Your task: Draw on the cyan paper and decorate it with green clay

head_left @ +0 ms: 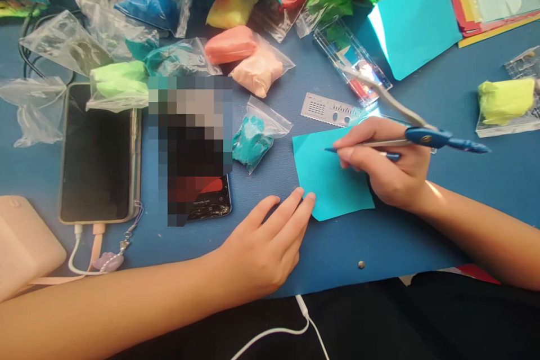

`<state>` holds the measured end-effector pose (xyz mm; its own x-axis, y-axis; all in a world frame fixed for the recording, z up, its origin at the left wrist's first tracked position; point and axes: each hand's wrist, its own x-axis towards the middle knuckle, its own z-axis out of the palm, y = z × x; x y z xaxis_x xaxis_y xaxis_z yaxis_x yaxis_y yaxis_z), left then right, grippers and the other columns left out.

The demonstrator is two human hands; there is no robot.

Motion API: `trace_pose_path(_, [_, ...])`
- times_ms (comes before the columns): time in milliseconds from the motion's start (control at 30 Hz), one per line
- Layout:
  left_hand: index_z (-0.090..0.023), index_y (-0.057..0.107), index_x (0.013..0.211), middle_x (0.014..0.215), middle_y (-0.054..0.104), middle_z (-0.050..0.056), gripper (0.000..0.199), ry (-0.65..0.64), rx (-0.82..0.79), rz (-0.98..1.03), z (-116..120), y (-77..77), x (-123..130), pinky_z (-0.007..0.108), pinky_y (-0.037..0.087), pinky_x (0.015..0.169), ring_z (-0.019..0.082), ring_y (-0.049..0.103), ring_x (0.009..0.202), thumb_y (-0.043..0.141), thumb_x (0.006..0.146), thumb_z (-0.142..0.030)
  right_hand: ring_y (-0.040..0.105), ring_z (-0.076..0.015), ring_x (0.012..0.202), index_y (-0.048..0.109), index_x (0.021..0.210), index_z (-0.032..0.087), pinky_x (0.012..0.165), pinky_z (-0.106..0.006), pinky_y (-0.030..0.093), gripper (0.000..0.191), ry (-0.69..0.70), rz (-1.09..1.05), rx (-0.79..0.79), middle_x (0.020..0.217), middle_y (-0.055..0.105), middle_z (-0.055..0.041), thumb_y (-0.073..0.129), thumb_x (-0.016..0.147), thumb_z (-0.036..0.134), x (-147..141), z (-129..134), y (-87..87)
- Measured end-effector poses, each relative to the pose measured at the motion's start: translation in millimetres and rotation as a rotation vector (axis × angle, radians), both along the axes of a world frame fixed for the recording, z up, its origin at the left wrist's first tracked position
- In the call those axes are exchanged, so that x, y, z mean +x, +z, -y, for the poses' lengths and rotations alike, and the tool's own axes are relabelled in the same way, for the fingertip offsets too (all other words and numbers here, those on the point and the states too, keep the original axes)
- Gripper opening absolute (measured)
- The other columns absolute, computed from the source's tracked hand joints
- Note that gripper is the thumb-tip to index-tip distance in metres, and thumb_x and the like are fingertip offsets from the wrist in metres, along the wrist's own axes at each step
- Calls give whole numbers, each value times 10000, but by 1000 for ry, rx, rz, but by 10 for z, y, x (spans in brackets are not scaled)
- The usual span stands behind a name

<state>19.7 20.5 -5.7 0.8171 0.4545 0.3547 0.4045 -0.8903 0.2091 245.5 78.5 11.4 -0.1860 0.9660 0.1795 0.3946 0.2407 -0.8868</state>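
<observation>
While the left hand [270,242] rests its fingertips at the lower-left edge of a turquoise paper [337,194], the right hand [390,171] pinches one leg of a blue-and-grey compass [426,136].

Right of the frame's centre, the paper lies flat on a blue tabletop [346,253], up and right of the left hand, whose fingers are loosely spread, gripping nothing. The right hand is nearer the blue tip [330,149]; the pinched leg runs sideways, tip leftward over the paper. Whether it touches is unclear.
</observation>
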Motion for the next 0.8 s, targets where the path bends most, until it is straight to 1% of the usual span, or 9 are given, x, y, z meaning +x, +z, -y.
trace_pose_path(100, [-15,687,1047,1245,678,167,268,0,-14,4,-5,2,-8,410,466,880,303,653,1157,449,945,-83,487,-121,465,648,716,241,469,-302,408,188,-182,-93,29,560,575,26,596,820,93,82,58,60])
trace_pose_path(167, [-6,683,1059,1254,672,174,268,-4,-24,5,-3,-3,-12,416,461,883,311,646,1166,452,951,-88,465,-116,432,646,710,240,428,-297,378,180,-220,-86,14,534,563,28,611,833,113,149,120,90])
trace_pose_path(233, [2,677,1078,1259,670,176,270,-5,-33,7,2,-9,-13,417,458,886,314,641,1172,456,952,-90,482,-118,436,644,712,230,407,-287,367,166,-179,-23,-25,537,564,22,608,843,134,199,175,95])
trace_pose_path(300, [4,673,1090,1256,672,173,273,0,-41,10,6,-10,-10,415,458,890,310,640,1172,456,950,-85,506,-116,461,645,729,216,405,-268,369,145,-58,33,-36,566,573,20,592,833,129,219,201,74])
trace_pose_path(367, [-5,677,1088,1248,679,166,275,9,-42,15,8,-4,-7,409,459,889,302,644,1165,452,950,-84,479,-92,446,637,736,203,403,-243,358,149,80,59,-11,570,561,35,567,810,95,216,190,41])
trace_pose_path(433, [-15,683,1074,1239,685,162,277,13,-43,14,7,6,-5,406,459,884,296,648,1156,446,950,-85,422,-65,411,618,717,194,394,-222,332,165,174,65,26,555,536,51,548,791,65,208,162,8])
trace_pose_path(500, [-20,687,1064,1233,689,162,278,10,-44,14,6,16,-4,404,459,878,294,650,1153,443,948,-85,400,-57,402,605,705,192,393,-215,321,174,185,80,43,552,528,54,536,786,54,207,139,-17])
trace_pose_path(633, [-33,691,1062,1236,689,156,274,11,-51,9,3,22,-4,399,459,880,288,645,1163,451,943,-88,414,-68,407,614,738,195,403,-219,333,156,145,102,42,537,515,54,539,809,77,226,135,-44])
trace_pose_path(800, [-31,687,1061,1235,689,155,273,17,-49,13,-4,27,-6,401,457,885,287,648,1155,444,948,-85,469,-72,455,611,743,194,443,-213,383,150,164,77,54,592,570,42,552,808,72,220,148,-55])
